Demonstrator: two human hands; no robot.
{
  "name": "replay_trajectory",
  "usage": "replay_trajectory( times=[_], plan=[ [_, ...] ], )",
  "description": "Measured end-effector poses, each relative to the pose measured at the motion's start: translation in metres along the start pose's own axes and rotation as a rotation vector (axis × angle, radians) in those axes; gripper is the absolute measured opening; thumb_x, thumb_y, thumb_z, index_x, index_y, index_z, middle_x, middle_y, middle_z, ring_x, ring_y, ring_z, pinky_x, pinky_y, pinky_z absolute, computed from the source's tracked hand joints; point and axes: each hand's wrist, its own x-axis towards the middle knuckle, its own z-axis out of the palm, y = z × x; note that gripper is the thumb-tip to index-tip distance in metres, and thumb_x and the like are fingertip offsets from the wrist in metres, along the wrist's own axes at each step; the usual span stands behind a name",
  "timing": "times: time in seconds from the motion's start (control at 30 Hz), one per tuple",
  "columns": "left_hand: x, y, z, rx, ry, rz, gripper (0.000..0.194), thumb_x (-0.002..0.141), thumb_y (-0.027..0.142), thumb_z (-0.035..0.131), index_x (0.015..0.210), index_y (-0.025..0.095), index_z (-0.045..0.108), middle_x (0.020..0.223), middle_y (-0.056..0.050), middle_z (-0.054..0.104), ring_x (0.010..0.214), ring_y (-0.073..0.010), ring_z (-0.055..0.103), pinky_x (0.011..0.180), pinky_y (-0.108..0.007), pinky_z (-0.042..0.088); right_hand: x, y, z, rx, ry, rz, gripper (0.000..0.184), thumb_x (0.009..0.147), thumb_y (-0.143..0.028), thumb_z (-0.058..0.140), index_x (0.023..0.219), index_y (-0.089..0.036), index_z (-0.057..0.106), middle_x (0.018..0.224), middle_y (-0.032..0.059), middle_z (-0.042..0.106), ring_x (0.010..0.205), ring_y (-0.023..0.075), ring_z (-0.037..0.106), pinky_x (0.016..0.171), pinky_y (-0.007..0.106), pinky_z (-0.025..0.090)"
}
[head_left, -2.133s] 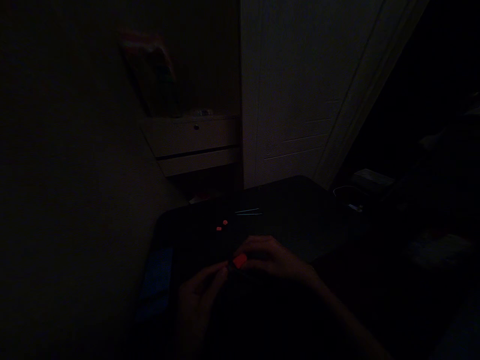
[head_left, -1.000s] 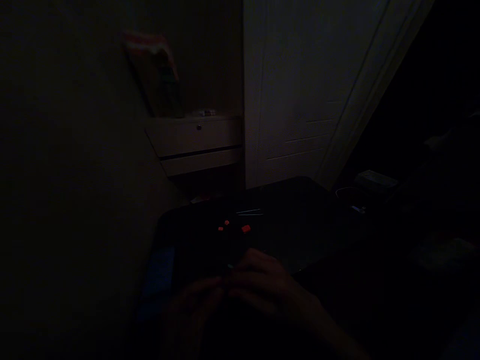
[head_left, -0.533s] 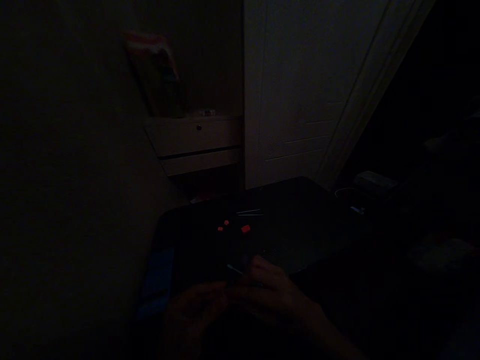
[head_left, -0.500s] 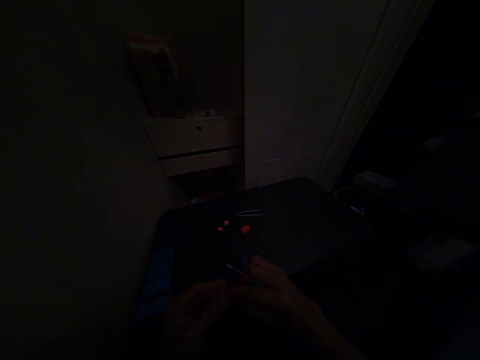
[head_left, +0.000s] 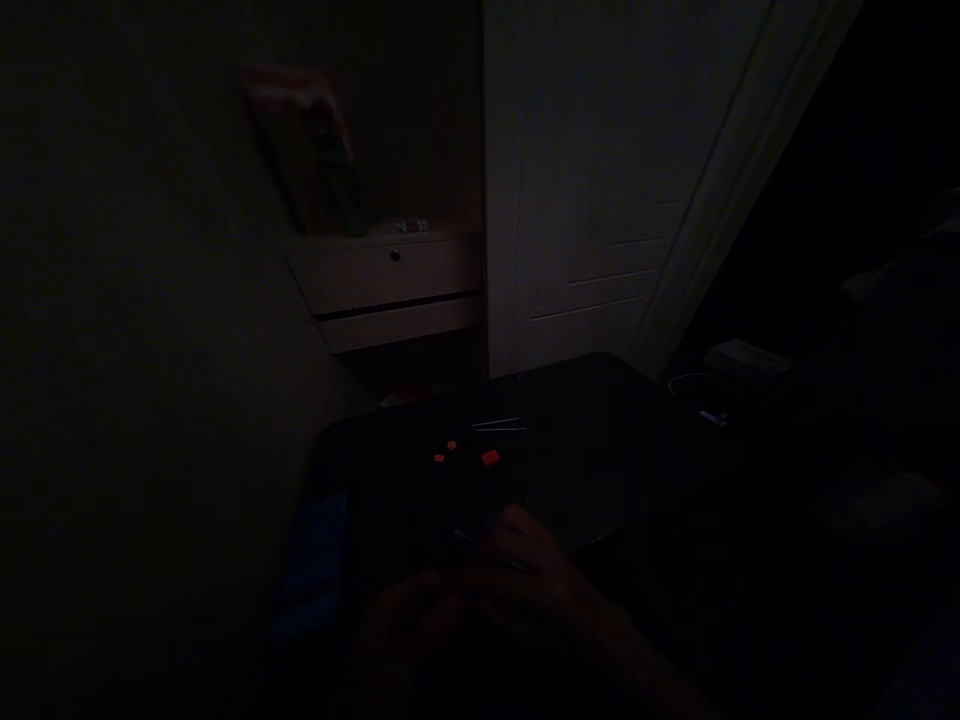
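Note:
The light is very dim. My left hand (head_left: 409, 620) is closed, its fingertips meeting those of my right hand (head_left: 529, 565) low in the picture. Whatever sits between the fingertips is too dark to make out. A thin pale stick (head_left: 466, 538) with a slightly wider tip runs through the curled fingers of my right hand and points up to the left. Beyond the hands, on the dark table, lie a red-orange block (head_left: 490, 458) and two smaller orange pieces (head_left: 451, 445). Behind them rests a slim pair of metal tweezers (head_left: 499, 428).
The dark table (head_left: 600, 420) has a bluish flat rectangular object (head_left: 311, 565) at its left edge. A drawer unit (head_left: 397, 280) and a pale panelled door (head_left: 585, 200) stand behind. Right of the table are a boxy object (head_left: 746, 358) and a white cable (head_left: 686, 378).
My hands stay together, with the left hand shifted slightly to the right. The stick stays in my right hand. The pieces and tweezers on the table have not moved.

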Motion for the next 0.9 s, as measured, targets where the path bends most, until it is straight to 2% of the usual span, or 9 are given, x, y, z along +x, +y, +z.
replay_trajectory(
  times=[0.13, 0.2, 0.37, 0.5, 0.63, 0.8, 0.9],
  plan=[
    [0.003, -0.011, 0.004, -0.040, -0.001, 0.006, 0.042, 0.063, 0.053, 0.095, 0.090, 0.021, 0.087, 0.080, -0.008, 0.086, 0.076, -0.0316, 0.082, 0.069, -0.039, 0.068, -0.003, 0.003, 0.005, 0.048, -0.008, -0.031, 0.024, 0.111, -0.022, 0.064, 0.133, -0.024, 0.074, 0.096, 0.0069, 0.077, 0.092, 0.0233, 0.066, 0.080, 0.038, 0.057],
    [0.005, -0.013, 0.003, -0.025, 0.011, 0.019, 0.039, 0.063, 0.051, 0.095, 0.087, 0.022, 0.087, 0.079, -0.007, 0.085, 0.075, -0.0314, 0.082, 0.068, -0.039, 0.068, -0.005, 0.004, 0.006, 0.059, -0.014, -0.022, 0.025, 0.111, -0.021, 0.065, 0.134, -0.025, 0.074, 0.098, 0.0071, 0.077, 0.093, 0.0234, 0.066, 0.078, 0.037, 0.057],
    [0.012, -0.007, -0.004, 0.023, 0.008, 0.094, 0.031, 0.062, 0.049, 0.096, 0.076, 0.024, 0.087, 0.082, -0.007, 0.087, 0.078, -0.0338, 0.082, 0.069, -0.040, 0.067, -0.005, -0.002, 0.001, 0.056, -0.021, 0.075, 0.032, 0.112, -0.035, 0.066, 0.141, -0.026, 0.072, 0.111, 0.0083, 0.076, 0.104, 0.0232, 0.069, 0.090, 0.040, 0.059],
    [0.011, 0.001, -0.003, 0.042, -0.070, 0.175, 0.031, 0.068, 0.054, 0.092, 0.070, 0.024, 0.086, 0.075, -0.006, 0.084, 0.073, -0.0307, 0.080, 0.069, -0.037, 0.066, -0.003, -0.004, -0.002, 0.100, -0.009, 0.067, 0.023, 0.113, -0.031, 0.064, 0.130, -0.024, 0.077, 0.106, 0.0067, 0.077, 0.100, 0.0204, 0.071, 0.087, 0.036, 0.058],
    [0.007, 0.011, -0.003, 0.115, -0.110, 0.276, 0.028, 0.074, 0.052, 0.088, 0.066, 0.025, 0.085, 0.069, -0.004, 0.082, 0.069, -0.0271, 0.077, 0.068, -0.032, 0.064, -0.004, -0.002, 0.001, 0.088, -0.007, 0.072, 0.022, 0.113, -0.031, 0.064, 0.125, -0.020, 0.079, 0.105, 0.0081, 0.078, 0.099, 0.0211, 0.071, 0.086, 0.035, 0.058],
    [0.006, 0.011, -0.003, 0.181, -0.112, 0.294, 0.026, 0.080, 0.050, 0.084, 0.072, 0.025, 0.086, 0.074, -0.004, 0.083, 0.072, -0.0260, 0.078, 0.072, -0.030, 0.064, -0.009, -0.001, 0.008, 0.095, 0.108, 0.098, 0.021, 0.111, -0.032, 0.069, 0.127, -0.023, 0.079, 0.104, 0.0066, 0.077, 0.095, 0.0204, 0.071, 0.082, 0.033, 0.059],
    [0.008, 0.006, -0.002, 0.158, -0.101, 0.286, 0.030, 0.079, 0.053, 0.084, 0.071, 0.024, 0.086, 0.073, -0.005, 0.083, 0.070, -0.0258, 0.077, 0.068, -0.029, 0.063, -0.010, -0.003, 0.007, 0.065, 0.116, 0.101, 0.020, 0.112, -0.032, 0.067, 0.126, -0.024, 0.078, 0.104, 0.0067, 0.076, 0.095, 0.0209, 0.070, 0.083, 0.035, 0.058]
  ],
)
